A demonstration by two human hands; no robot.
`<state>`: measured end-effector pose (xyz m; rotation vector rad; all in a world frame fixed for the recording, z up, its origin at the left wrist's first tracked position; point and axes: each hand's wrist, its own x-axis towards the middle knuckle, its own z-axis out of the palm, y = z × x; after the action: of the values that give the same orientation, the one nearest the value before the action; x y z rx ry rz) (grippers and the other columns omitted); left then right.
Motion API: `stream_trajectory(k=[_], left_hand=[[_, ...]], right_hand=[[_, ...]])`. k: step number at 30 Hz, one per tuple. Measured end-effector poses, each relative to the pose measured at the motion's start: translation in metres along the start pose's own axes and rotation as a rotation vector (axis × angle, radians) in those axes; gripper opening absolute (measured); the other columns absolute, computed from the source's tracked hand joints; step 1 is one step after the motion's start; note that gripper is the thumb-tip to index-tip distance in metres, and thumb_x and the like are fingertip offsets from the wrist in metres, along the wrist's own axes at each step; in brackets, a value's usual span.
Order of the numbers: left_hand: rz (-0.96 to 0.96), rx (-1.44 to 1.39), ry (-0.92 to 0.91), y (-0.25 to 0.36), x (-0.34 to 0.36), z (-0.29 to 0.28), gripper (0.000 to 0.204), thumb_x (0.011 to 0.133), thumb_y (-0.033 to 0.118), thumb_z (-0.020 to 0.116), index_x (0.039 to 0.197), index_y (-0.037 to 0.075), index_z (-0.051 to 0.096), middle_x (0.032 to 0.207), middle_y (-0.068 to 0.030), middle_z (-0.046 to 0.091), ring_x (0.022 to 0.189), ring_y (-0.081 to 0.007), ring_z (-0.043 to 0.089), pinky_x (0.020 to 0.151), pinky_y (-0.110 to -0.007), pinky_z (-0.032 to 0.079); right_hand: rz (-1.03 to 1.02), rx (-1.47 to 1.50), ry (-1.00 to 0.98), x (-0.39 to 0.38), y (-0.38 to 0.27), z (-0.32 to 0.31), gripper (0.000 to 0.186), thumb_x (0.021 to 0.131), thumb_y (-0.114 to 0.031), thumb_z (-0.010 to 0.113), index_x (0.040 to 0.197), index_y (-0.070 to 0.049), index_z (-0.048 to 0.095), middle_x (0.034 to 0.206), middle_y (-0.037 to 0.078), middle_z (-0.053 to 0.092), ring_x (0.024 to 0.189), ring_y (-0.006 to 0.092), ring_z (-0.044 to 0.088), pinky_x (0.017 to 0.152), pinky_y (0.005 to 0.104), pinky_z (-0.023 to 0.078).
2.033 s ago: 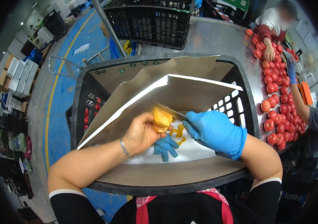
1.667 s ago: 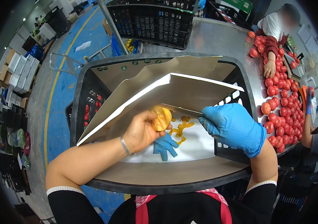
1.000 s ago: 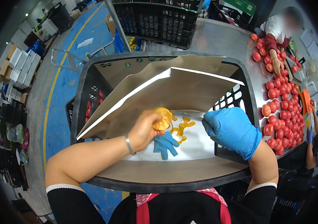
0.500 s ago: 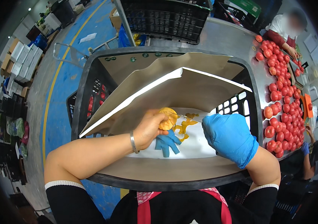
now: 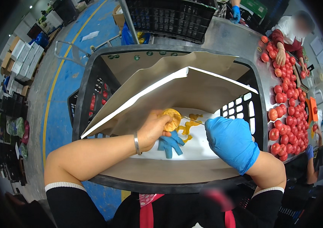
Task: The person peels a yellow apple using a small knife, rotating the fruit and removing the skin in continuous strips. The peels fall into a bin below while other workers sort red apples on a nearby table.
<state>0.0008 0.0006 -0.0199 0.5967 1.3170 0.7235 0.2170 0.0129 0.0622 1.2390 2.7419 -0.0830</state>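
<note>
- Left hand [image 5: 151, 132]: holding yellow fruit [image 5: 172, 120]
- Right hand [image 5: 231, 142]: gripping knife [image 5: 194, 121], blade toward fruit
- Between hands: yellow peel [image 5: 187, 130]
- Just beside left hand: blue glove [image 5: 170, 146]

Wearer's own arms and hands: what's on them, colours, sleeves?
Left hand: ungloved, silver-coloured bangle at the wrist. Right hand: wrinkled blue glove reaching the wrist. Both arms: black sleeves ending near the elbows in white cuffs.

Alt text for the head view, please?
A bare left hand holds a yellow fruit over a black crate; the blue-gloved right hand holds a knife at it. Peelings and a blue glove lie inside; tomatoes spread across a metal table at right.
</note>
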Motion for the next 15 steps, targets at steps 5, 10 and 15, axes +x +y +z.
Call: stream_trajectory(k=[5,10,15], left_hand=[[-0.019,0.038,0.044,-0.005,0.002,0.001,0.046,0.088,0.019,0.049,0.123,-0.002,0.028,0.113,-0.0174,0.05,0.096,-0.0175,0.057,0.068,-0.025,0.051],[-0.005,0.031,0.069,-0.008,0.0,0.003,0.05,0.086,0.024,0.05,0.122,-0.003,0.029,0.105,-0.0161,0.053,0.082,-0.0139,0.057,0.063,-0.022,0.051],[0.024,-0.02,0.112,-0.012,-0.002,0.007,0.044,0.089,0.024,0.049,0.121,0.002,0.029,0.1,-0.0134,0.054,0.072,-0.0103,0.056,0.056,-0.019,0.049]], right_hand=[[-0.018,-0.026,-0.023,0.001,-0.004,0.002,0.006,0.071,-0.011,0.061,0.073,-0.005,0.062,0.059,0.01,0.059,0.051,0.0225,0.06,0.045,0.0339,0.046],[-0.04,-0.035,-0.01,0.003,-0.006,0.007,0.008,0.072,-0.011,0.06,0.077,-0.005,0.062,0.062,0.009,0.06,0.053,0.0218,0.061,0.047,0.0332,0.047],[-0.024,-0.048,0.029,0.004,-0.01,0.007,0.007,0.073,-0.014,0.058,0.069,-0.008,0.057,0.058,0.01,0.057,0.05,0.0248,0.059,0.045,0.036,0.044]])
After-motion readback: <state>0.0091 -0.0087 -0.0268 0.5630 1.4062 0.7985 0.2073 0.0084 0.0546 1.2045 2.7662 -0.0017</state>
